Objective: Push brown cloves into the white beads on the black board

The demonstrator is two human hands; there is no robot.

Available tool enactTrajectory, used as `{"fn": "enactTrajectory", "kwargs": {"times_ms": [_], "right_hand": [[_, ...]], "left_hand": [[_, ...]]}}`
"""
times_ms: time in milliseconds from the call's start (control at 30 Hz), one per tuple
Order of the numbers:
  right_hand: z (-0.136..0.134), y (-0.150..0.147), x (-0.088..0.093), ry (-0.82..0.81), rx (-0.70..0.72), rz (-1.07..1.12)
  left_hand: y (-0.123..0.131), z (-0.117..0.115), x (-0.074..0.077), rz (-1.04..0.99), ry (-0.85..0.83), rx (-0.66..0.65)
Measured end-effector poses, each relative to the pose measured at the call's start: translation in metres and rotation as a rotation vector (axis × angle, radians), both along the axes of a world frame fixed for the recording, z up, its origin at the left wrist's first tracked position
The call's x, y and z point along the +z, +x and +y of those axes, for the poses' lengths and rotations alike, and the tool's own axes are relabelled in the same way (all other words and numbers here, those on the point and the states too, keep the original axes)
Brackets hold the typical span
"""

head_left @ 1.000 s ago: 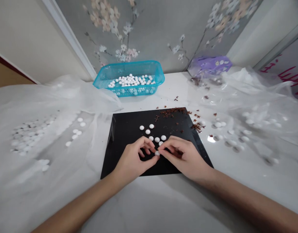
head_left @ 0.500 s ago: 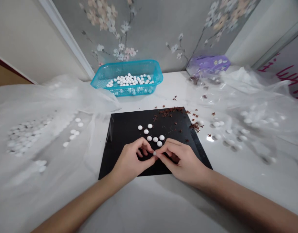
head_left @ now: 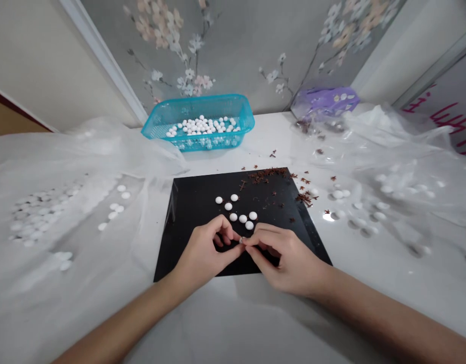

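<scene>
Over the black board (head_left: 191,217), my left hand (head_left: 208,247) pinches a small white ball (head_left: 241,241) between thumb and fingertips. The thumb and forefinger of my right hand (head_left: 288,258) are pressed together at that ball's right side; whatever may lie between them is too small to make out. Just beyond my fingertips, several loose white balls (head_left: 242,219) lie on the board. Small brown branched pieces (head_left: 269,175) are heaped at its far right edge, with more scattered nearby.
Behind the board stands a turquoise basket (head_left: 198,143) of white balls. Clear plastic bags with white balls lie left (head_left: 104,151) and right (head_left: 407,151). A purple packet (head_left: 326,101) rests against the patterned wall. Loose brown pieces (head_left: 304,198) litter the white table (head_left: 202,323).
My right hand has shifted slightly down and left, its fingertips closer over the ball. My left hand stays nearly still with the ball in its pinch.
</scene>
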State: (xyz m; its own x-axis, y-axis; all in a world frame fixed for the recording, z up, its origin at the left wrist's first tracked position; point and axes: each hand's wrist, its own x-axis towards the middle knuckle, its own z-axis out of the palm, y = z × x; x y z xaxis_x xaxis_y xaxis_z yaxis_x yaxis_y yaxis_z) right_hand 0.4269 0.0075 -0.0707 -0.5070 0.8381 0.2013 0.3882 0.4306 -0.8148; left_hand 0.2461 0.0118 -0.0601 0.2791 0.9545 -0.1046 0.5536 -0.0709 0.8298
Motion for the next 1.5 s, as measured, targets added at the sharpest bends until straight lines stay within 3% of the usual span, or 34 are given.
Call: {"fn": "enactTrajectory", "kwargs": {"times_ms": [167,267,333,433,500,567,733,900,967,1067,1167,1267,1367,1500], "right_hand": [[0.002,0.003,0.007,0.04,0.035,-0.105],[0.005,0.005,0.008,0.129,0.084,-0.143],[0.01,0.008,0.006,0.207,0.038,-0.106],[0.023,0.015,0.001,0.353,-0.255,-0.062],[0.033,0.023,-0.004,0.446,-0.511,-0.152],[0.042,0.03,-0.011,0.494,-0.653,-0.287],[0.053,0.042,-0.024,0.457,-0.569,-0.407],[0.052,0.04,-0.024,0.456,-0.578,-0.397],[0.051,0.039,-0.024,0.472,-0.57,-0.418],[0.05,0.039,-0.026,0.458,-0.523,-0.462],[0.05,0.04,-0.027,0.447,-0.516,-0.445],[0.05,0.039,-0.024,0.457,-0.543,-0.381],[0.048,0.035,-0.018,0.467,-0.608,-0.301],[0.043,0.031,-0.013,0.458,-0.667,-0.203]], "left_hand": [[0.0,0.001,-0.001,-0.001,0.008,0.008],[0.001,0.0,-0.002,0.017,0.032,-0.002],[0.001,0.0,-0.003,0.03,0.054,0.001],[0.0,-0.001,-0.004,0.05,0.073,0.033],[0.0,-0.002,-0.004,0.085,0.088,0.05],[0.0,-0.004,-0.004,0.121,0.116,0.051],[-0.001,-0.005,0.004,0.145,0.198,0.006],[-0.024,0.01,0.044,0.427,0.261,0.031],[-0.045,0.022,0.064,0.653,0.247,0.102],[-0.085,0.041,0.083,0.95,0.137,0.321],[-0.121,0.057,0.082,1.066,0.033,0.488],[-0.141,0.065,0.07,0.99,-0.055,0.463],[-0.147,0.069,0.064,0.965,-0.102,0.454],[-0.134,0.065,0.075,1.017,-0.007,0.528]]}}
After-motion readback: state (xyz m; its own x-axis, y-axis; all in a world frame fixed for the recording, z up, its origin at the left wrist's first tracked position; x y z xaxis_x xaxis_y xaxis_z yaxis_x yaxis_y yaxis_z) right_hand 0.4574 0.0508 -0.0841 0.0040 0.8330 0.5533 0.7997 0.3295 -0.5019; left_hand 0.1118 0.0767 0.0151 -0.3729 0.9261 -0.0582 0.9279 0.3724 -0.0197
